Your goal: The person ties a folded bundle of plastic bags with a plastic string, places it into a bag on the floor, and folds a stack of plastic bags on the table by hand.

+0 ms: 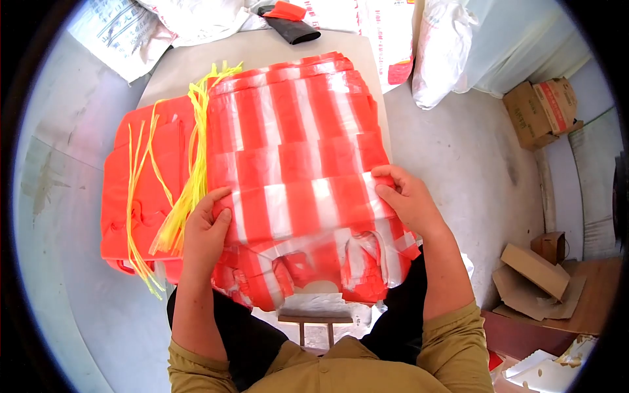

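A thick stack of red-and-white striped plastic bags lies in front of me, its handle ends toward my lap. My left hand pinches the stack's left edge, with the thumb and index finger showing. At the right edge, my right hand grips the bags between thumb and bent fingers; some fingertips are hidden. Yellow plastic strips hang along the left side of the stack, close to my left hand. Farther left is a pile of plain red plastic bags, crossed by a few of the strips.
The stacks rest on a beige table. A black-and-red item sits at its far edge, near white sacks. Cardboard boxes stand at the right; an open carton is lower right. A small stool shows between my legs.
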Motion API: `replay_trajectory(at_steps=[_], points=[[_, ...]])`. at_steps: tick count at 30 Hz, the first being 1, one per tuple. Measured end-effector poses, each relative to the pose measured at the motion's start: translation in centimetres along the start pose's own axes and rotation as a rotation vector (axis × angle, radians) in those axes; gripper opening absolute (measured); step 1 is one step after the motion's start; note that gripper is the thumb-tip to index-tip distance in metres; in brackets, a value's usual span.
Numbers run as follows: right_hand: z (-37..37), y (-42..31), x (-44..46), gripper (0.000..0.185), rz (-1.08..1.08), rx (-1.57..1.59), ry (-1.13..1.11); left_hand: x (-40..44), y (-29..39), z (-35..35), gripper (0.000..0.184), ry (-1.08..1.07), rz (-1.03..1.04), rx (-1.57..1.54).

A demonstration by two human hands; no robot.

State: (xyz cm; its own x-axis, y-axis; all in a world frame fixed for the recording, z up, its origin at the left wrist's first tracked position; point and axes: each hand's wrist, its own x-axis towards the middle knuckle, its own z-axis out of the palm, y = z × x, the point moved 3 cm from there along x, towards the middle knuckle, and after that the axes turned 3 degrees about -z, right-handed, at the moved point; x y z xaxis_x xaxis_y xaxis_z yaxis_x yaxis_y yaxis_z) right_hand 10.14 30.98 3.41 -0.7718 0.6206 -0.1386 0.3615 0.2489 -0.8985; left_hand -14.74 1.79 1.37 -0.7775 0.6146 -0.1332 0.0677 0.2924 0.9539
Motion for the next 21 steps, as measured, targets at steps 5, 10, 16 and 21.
replay_trajectory(at_steps=[5,10,16,21], points=[[-0.7,-0.8,-0.2,0.024,0.062,0.043,-0.042,-0.4,0.3,-0.1,0.031,-0.02,-0.038,-0.019],[-0.3,0.3,0.3,0.024,0.041,0.018,-0.037,-0.4,0.5,-0.2,0.033,-0.012,-0.019,0.014],[-0.5,0.4,0.5,0.024,0.073,-0.077,-0.087,-0.5,1.1,-0.1,0.031,0.044,0.035,0.163],[-1.6,-1.9,-0.6,0.027,0.119,-0.411,-0.119,-1.3,2.8,-0.1,0.037,0.192,0.185,0.694]])
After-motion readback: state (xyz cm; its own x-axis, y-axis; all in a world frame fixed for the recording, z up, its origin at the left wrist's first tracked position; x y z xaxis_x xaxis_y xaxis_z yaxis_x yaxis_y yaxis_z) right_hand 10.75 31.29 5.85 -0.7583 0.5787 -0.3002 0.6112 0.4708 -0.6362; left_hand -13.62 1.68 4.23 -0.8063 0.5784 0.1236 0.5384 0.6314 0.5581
